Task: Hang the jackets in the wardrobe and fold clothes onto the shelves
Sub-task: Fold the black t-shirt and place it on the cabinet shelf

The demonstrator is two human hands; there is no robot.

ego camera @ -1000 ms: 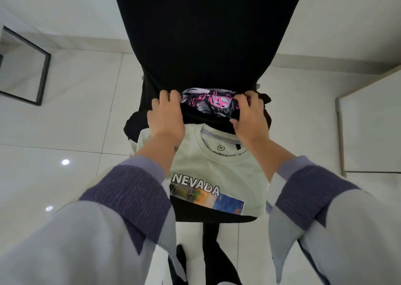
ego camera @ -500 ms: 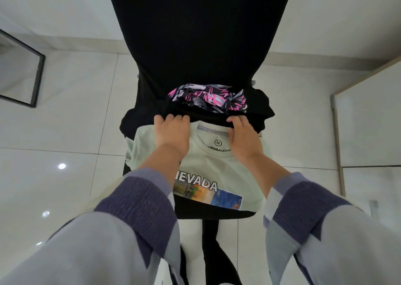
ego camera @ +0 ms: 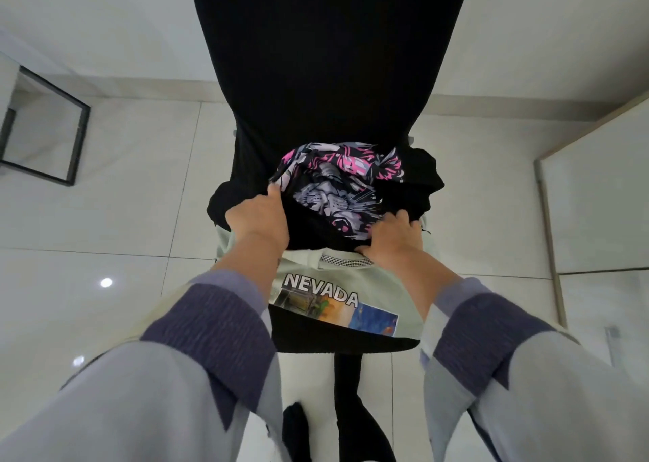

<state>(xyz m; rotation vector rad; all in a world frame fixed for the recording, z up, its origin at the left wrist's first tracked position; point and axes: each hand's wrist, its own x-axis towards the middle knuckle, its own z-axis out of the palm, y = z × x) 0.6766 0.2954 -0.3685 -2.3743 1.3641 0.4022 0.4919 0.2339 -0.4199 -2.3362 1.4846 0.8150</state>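
Two hands grasp a black printed shirt (ego camera: 337, 198) on a black chair (ego camera: 326, 57) seat — left hand (ego camera: 258, 221) pinches its left edge, right hand (ego camera: 389, 236) clutches its lower right edge. Shirt lies bunched above a pale green NEVADA tee (ego camera: 333, 286) — overlapping its collar.

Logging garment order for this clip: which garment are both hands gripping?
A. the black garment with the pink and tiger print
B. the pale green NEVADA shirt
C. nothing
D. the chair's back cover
A: the left hand and right hand both grip the printed black garment, which lies over the NEVADA shirt on the chair.
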